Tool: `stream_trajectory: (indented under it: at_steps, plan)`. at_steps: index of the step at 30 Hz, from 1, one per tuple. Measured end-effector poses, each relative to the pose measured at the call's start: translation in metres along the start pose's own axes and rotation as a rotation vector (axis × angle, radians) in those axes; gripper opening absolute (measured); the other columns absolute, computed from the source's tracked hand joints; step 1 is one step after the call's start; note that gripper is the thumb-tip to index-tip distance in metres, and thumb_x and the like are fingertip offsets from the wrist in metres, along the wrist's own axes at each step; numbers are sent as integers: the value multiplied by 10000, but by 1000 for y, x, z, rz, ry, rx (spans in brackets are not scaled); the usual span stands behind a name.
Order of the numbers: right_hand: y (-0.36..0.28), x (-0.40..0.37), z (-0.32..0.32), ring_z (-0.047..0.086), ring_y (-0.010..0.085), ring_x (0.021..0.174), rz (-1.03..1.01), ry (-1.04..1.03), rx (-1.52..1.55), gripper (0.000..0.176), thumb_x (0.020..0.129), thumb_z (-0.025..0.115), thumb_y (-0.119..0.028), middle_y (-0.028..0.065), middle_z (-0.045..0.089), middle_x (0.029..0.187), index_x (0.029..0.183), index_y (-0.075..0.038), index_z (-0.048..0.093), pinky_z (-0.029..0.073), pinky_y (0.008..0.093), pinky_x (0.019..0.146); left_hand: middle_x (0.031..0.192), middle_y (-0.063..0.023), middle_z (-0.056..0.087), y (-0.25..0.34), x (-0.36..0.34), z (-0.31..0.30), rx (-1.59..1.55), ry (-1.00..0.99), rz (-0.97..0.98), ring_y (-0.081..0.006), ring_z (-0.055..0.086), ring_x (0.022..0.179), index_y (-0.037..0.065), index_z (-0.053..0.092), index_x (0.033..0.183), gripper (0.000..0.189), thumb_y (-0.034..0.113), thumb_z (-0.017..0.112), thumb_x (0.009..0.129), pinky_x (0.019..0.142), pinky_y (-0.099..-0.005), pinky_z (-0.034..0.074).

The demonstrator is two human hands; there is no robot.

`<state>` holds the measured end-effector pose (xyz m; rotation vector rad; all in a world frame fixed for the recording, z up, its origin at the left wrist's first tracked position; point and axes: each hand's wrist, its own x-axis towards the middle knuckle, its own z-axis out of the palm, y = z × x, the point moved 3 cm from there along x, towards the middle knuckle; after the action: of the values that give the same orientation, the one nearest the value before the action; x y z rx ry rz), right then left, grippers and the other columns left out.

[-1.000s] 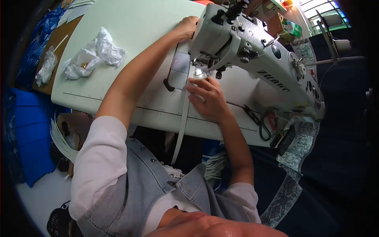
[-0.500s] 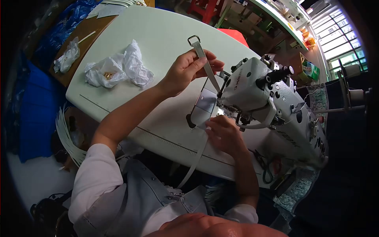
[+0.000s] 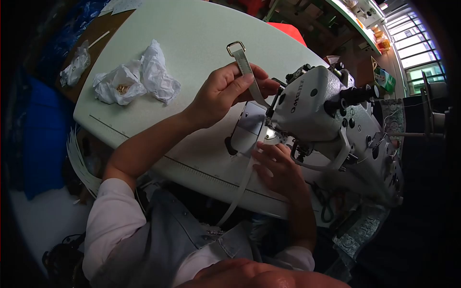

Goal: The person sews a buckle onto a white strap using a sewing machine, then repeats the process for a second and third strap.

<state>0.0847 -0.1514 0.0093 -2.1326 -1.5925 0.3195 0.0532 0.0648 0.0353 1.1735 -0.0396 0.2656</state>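
A pale, narrow strap (image 3: 238,194) runs from my lap over the table edge and past the needle area of a white sewing machine (image 3: 307,108). At its far end is a metal D-shaped ring (image 3: 236,48). My left hand (image 3: 222,96), beyond the needle, pinches the strap a little below the ring and keeps that end raised. On the near side of the needle, my right hand (image 3: 279,168) has its fingertips closed on the strap beside the metal plate (image 3: 249,126). A small lamp lights the spot under the machine head.
Crumpled white paper (image 3: 161,77) lies on the table's left half, with small gold-coloured metal pieces (image 3: 123,89) in it. Dark-handled scissors (image 3: 327,211) lie right of my right forearm. A bundle of pale strips (image 3: 77,163) hangs at the left table edge.
The view has shifted slightly. The strap between my left hand and the machine now bends more, and my left hand sits nearer the machine head. Both hands keep their hold.
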Motion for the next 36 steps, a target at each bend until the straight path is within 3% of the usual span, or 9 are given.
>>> stream_trajectory:
  at_steps: [7, 13, 15, 20, 24, 25, 27, 32, 36]
  plan:
    - [-4, -2, -1, 553, 179, 858, -24, -7, -64, 353, 702, 711, -112, 35, 560, 1175, 1051, -123, 659, 493, 318, 727, 1129, -228, 592, 0, -1, 1, 42, 8, 8, -280, 572, 1111, -40, 463, 1140, 318, 213, 347, 987, 974, -412, 450]
    - [-7, -5, 0, 534, 177, 822, 14, -28, -159, 345, 704, 712, -126, 28, 543, 1203, 1046, -130, 667, 499, 316, 725, 841, -149, 621, -6, -4, 1, 0, 79, -18, -240, 629, 815, -24, 510, 1036, 397, 312, 308, 972, 844, -382, 488]
    - [-7, -5, 0, 541, 176, 836, 17, -37, -168, 335, 708, 710, -129, 28, 541, 1209, 1041, -136, 672, 505, 313, 717, 669, -71, 504, -6, -7, 1, 126, 126, -10, -170, 495, 601, 14, 508, 883, 366, 320, 323, 962, 666, -332, 442]
    - [-8, -2, -3, 555, 180, 885, 3, -24, -110, 347, 720, 703, -141, 45, 538, 1213, 1063, -116, 657, 515, 310, 711, 584, -27, 387, -22, -9, -3, 72, 211, -57, -135, 323, 530, 81, 379, 676, 379, 331, 346, 959, 585, -302, 318]
    - [-21, -13, -1, 555, 196, 947, -32, -79, -145, 323, 747, 692, -182, 92, 532, 1205, 1054, -95, 645, 486, 335, 755, 744, -95, 608, -37, 16, -36, -39, 358, -55, -174, 593, 757, 10, 580, 966, 414, 405, 460, 946, 728, -313, 475]
    - [-26, -16, -1, 553, 200, 954, -71, -136, -138, 309, 754, 692, -196, 98, 533, 1197, 1044, -97, 646, 471, 344, 773, 744, -95, 608, -42, 17, -43, -46, 348, -68, -174, 593, 757, 10, 580, 966, 414, 405, 460, 946, 728, -313, 475]
    - [-29, -21, 0, 552, 201, 952, -55, -149, -130, 311, 755, 695, -206, 94, 533, 1193, 1043, -99, 644, 458, 349, 784, 861, -114, 647, -45, 17, -50, 941, 147, 16, -191, 622, 820, -11, 604, 987, 360, 334, 518, 932, 768, -332, 488]
    - [-30, -21, -3, 550, 199, 960, -8, -181, -137, 324, 756, 699, -216, 85, 528, 1200, 1053, -101, 639, 451, 354, 796, 860, -101, 626, -33, -5, 1, 986, -305, 31, -221, 625, 697, 4, 660, 887, 87, 53, 629, 823, 665, -298, 505]
    - [-18, -17, -1, 581, 205, 954, 52, -125, -117, 351, 763, 694, -226, 70, 503, 1245, 1091, -117, 630, 458, 363, 786, 862, -88, 628, -43, -9, 10, 1105, -344, 73, -229, 623, 737, 18, 677, 877, 93, 76, 640, 815, 682, -317, 510]
